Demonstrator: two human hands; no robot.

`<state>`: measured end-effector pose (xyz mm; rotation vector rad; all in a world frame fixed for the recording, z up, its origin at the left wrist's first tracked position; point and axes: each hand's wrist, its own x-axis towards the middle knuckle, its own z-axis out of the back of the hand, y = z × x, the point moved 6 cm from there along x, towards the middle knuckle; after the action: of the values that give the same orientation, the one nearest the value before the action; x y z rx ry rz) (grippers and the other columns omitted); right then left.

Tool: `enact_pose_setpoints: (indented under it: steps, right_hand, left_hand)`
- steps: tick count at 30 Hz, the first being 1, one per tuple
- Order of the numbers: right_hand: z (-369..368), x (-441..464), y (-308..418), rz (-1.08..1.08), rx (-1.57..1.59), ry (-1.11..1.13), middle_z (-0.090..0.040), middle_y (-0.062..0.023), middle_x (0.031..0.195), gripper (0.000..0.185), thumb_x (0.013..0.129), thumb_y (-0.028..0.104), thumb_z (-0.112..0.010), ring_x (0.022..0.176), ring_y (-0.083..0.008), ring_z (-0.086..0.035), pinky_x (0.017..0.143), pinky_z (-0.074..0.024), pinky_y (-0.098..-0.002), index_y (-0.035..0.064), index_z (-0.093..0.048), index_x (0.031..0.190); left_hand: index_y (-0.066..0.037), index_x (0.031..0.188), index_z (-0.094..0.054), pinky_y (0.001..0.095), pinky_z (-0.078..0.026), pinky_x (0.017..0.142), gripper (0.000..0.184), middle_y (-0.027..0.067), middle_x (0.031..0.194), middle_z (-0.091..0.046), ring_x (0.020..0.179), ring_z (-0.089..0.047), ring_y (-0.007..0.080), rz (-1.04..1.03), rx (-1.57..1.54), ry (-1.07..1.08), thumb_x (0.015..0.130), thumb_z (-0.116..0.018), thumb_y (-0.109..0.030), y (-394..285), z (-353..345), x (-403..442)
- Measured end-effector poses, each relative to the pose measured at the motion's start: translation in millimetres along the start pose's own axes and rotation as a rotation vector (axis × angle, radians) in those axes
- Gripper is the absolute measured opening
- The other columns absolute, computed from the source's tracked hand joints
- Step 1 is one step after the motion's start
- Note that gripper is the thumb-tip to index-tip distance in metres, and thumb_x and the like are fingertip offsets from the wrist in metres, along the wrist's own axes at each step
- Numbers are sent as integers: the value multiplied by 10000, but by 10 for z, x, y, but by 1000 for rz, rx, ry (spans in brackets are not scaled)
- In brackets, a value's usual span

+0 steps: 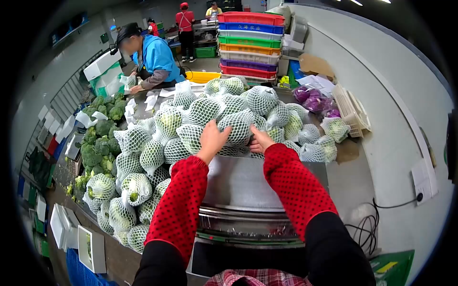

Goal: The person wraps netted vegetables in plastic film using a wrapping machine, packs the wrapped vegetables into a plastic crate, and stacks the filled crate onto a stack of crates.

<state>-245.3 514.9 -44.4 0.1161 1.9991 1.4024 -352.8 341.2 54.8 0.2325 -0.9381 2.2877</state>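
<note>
Between my two hands is a pale green vegetable head in a white foam net [237,125], at the front of a big heap of similar netted heads [137,188]. My left hand [213,141] has its thumb and fingers closed against the near left side of it. On the right side, my right hand [260,140] grips it with curled fingers, some hidden behind the net. Whether the head is lifted off the heap, I cannot tell. A bare metal surface [245,181] lies just below my hands.
Loose broccoli [98,148] is piled at the left. A person in blue [157,55] works beyond it. Stacked colored crates [250,45] stand behind the heap. Purple cabbages in plastic [315,101] and a beige basket [347,110] are at right, beside a wall. A black cable [372,224] hangs there.
</note>
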Motion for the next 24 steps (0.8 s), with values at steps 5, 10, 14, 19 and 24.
enact_pose_setpoints:
  steps: [5,10,14,19,24]
  right_hand:
    - [-97,808,-109,271,143,207,-591,-195,1230,655,761,311,-794,1115,-270,-576,911,-474,-416,-7,-528,1268]
    - [18,-1342,692,1103,-589,-201,-565,-150,1147,701,621,113,-834,1079,-302,-553,917,-458,-370,-30,-479,1208]
    - [-38,-2607,408,1462,-1023,-269,-519,-116,1115,555,519,-13,-738,1128,-338,-501,902,-463,-394,36,-499,1017]
    - [-2,-3172,-116,1259,-1249,-210,-525,-91,1079,497,547,-31,-734,1096,-335,-536,862,-492,-400,47,-541,999]
    - [986,-3673,-419,643,-931,-615,-630,-146,726,191,824,183,-701,600,-277,-595,574,-484,-349,-1,-665,788]
  left_hand:
    - [63,1244,-519,433,-467,922,829,276,1198,-594,1093,-596,392,154,-66,298,666,-771,-475,69,-340,448]
    - [-43,1401,-377,382,-502,889,976,160,1213,-485,1074,-549,314,-249,-451,258,553,-858,-97,-516,318,-219]
    - [-85,1337,-453,380,-520,834,844,166,1208,-460,1046,-555,350,-645,-336,211,578,-817,-24,-803,614,-1106]
    - [-93,1281,-493,389,-540,777,697,153,1173,-515,966,-607,354,-709,-282,259,641,-751,3,-749,560,-1763]
    - [-31,1023,-630,381,-493,529,383,131,867,-671,695,-658,296,-433,251,98,753,-742,-279,-334,1110,-2172]
